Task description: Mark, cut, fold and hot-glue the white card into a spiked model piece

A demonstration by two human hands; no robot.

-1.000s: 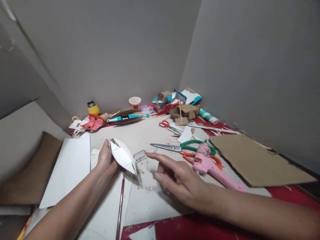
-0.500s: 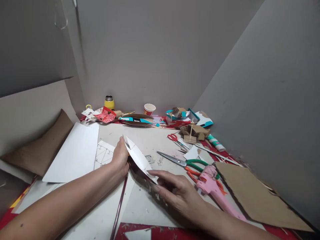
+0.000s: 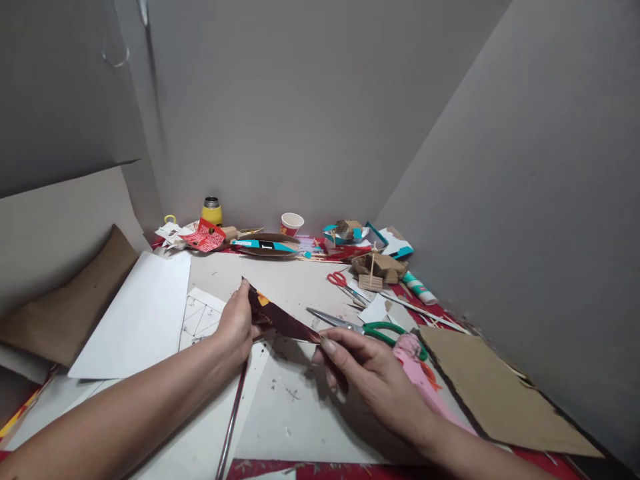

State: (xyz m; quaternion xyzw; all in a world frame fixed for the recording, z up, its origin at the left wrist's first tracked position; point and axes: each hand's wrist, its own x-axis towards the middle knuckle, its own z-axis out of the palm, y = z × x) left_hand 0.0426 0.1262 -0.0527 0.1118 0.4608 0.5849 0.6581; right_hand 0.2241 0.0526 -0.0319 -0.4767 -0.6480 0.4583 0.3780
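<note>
Both hands pinch one folded card piece [image 3: 283,321], one at each tip, so that it spans between them above the worktop [image 3: 300,407] and I can see along its length. My left hand [image 3: 235,327] grips the nearer-left tip between thumb and fingers; my right hand [image 3: 367,373] nips the other tip with thumb and forefinger. Holding it by its ends keeps the middle free and lets me tilt it.

It is a narrow, pointed, boat-like shape. The side turned to me is dark maroon with a small orange patch near my left hand, and it looks like printed packaging card. It sits clear of the worktop, its shadow falling just beneath.

Green-handled scissors [image 3: 370,327] lie just beyond the card piece, blades pointing towards it. A pink glue gun [image 3: 420,373] lies beside them, partly behind my right hand. Left of the card piece lie a sheet with pencilled lines [image 3: 203,313] and a plain white sheet [image 3: 140,313]. A brown cardboard sheet [image 3: 495,387] lies well to its right. Far behind it, against the wall, stand a paper cup [image 3: 291,223] and a yellow flask [image 3: 212,211].
</note>
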